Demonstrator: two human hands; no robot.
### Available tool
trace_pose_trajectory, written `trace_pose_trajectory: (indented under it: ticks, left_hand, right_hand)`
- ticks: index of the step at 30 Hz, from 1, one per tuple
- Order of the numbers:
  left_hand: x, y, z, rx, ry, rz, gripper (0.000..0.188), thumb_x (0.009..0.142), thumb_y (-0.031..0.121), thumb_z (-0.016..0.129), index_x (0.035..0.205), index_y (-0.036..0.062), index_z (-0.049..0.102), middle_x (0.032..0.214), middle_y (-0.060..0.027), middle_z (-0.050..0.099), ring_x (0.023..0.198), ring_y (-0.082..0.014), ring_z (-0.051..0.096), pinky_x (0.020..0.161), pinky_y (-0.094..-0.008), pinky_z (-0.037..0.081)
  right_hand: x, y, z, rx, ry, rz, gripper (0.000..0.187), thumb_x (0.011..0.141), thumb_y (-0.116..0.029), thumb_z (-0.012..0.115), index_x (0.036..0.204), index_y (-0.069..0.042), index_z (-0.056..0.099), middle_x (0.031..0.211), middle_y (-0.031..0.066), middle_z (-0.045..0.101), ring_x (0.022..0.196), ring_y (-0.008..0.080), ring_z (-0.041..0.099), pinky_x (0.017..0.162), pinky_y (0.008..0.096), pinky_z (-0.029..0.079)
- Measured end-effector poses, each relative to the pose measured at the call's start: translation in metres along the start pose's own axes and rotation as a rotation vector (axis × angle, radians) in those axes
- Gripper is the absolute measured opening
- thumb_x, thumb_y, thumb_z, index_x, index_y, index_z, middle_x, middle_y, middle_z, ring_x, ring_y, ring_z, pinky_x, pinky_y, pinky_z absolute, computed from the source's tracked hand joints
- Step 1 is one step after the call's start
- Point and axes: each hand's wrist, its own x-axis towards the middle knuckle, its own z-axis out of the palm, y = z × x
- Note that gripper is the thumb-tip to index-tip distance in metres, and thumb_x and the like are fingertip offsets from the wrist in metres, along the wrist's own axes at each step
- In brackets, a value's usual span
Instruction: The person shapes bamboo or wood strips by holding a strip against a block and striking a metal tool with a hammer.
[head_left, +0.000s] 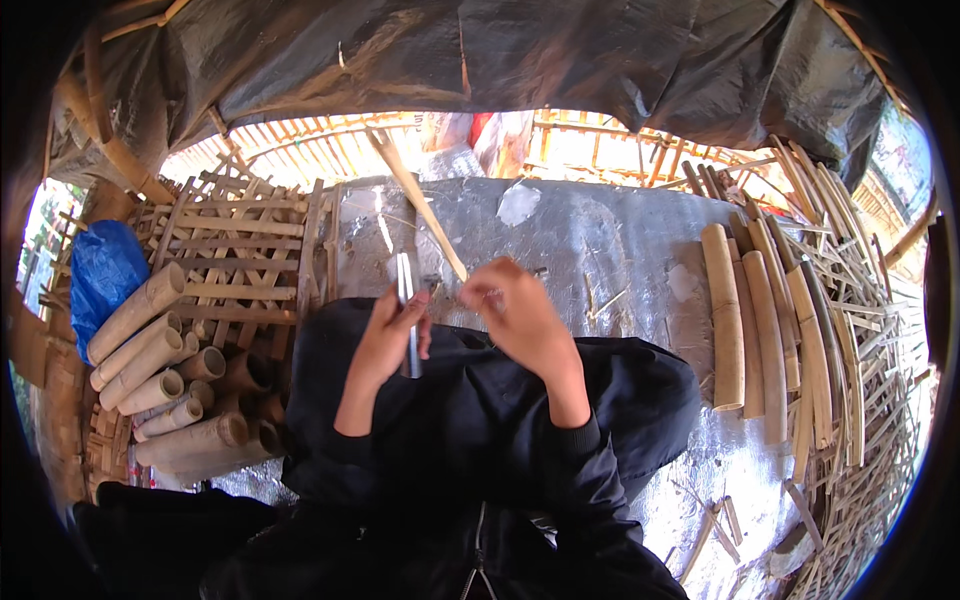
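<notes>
My left hand (388, 335) grips a flat metal blade (407, 290) that stands upright between its fingers. My right hand (520, 315) is closed on the near end of a long thin bamboo strip (415, 195), which slants away up and to the left over the grey sheet (590, 240). Blade and strip meet close together between the two hands, above my lap in dark clothing (470, 400).
Cut bamboo tubes (160, 370) are stacked at the left beside a blue bag (100, 275) and a lattice of bamboo slats (240, 250). Split bamboo halves (750, 330) and loose strips (860, 330) lie at the right. A dark tarp (480, 60) hangs overhead.
</notes>
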Motion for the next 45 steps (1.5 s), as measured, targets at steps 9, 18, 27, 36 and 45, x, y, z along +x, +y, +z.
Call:
trace_pose_trajectory:
  ticks: [9,18,27,36,45]
  left_hand:
    - [-0.006,0.025,-0.026,0.642,0.084,-0.075,0.037,0.095,0.03,0.077,0.103,-0.001,0.059,0.071,-0.0031,0.059,0.047,-0.0108,0.054,0.044,-0.0292,0.045]
    - [0.02,0.09,-0.037,1.217,0.127,-0.208,0.052,0.092,0.04,0.074,0.113,-0.0061,0.06,0.077,-0.0139,0.067,0.063,-0.0244,0.067,0.061,-0.0393,0.054]
    - [0.099,0.125,-0.102,1.495,-0.187,0.194,0.026,0.085,0.021,0.074,0.092,-0.0025,0.065,0.081,-0.0216,0.066,0.078,-0.0372,0.067,0.067,-0.0429,0.049]
    - [0.064,0.104,-0.039,1.415,0.077,-0.104,0.035,0.093,0.024,0.069,0.115,-0.0029,0.068,0.087,-0.02,0.069,0.08,-0.0293,0.069,0.076,-0.043,0.053]
    - [0.023,0.111,0.007,1.047,-0.088,-0.284,0.03,0.097,0.026,0.068,0.098,-0.0025,0.06,0.057,-0.0102,0.058,0.045,-0.0186,0.059,0.045,-0.0326,0.049]
  right_hand:
    - [0.056,0.053,0.056,0.255,0.173,-0.028,0.066,0.074,-0.015,0.089,0.128,0.001,0.054,0.108,0.025,0.065,0.113,0.0469,0.063,0.093,0.0467,0.052]
    - [0.057,0.068,0.052,0.343,0.169,0.024,0.036,0.074,0.008,0.056,0.109,0.006,0.048,0.099,0.0349,0.063,0.104,0.0567,0.058,0.086,0.0506,0.05]
    - [0.056,0.084,0.056,0.355,0.061,-0.019,0.036,0.075,0.006,0.054,0.108,0.003,0.044,0.093,0.0353,0.061,0.102,0.0575,0.058,0.081,0.0473,0.05]
    - [0.061,0.085,0.064,0.238,0.41,-0.011,0.034,0.076,0.009,0.054,0.107,0.003,0.043,0.091,0.0344,0.061,0.097,0.0583,0.059,0.079,0.0491,0.051]
    - [0.058,0.086,0.058,0.297,0.387,0.044,0.034,0.075,0.012,0.052,0.107,0.006,0.044,0.087,0.036,0.06,0.097,0.0587,0.058,0.079,0.0519,0.051]
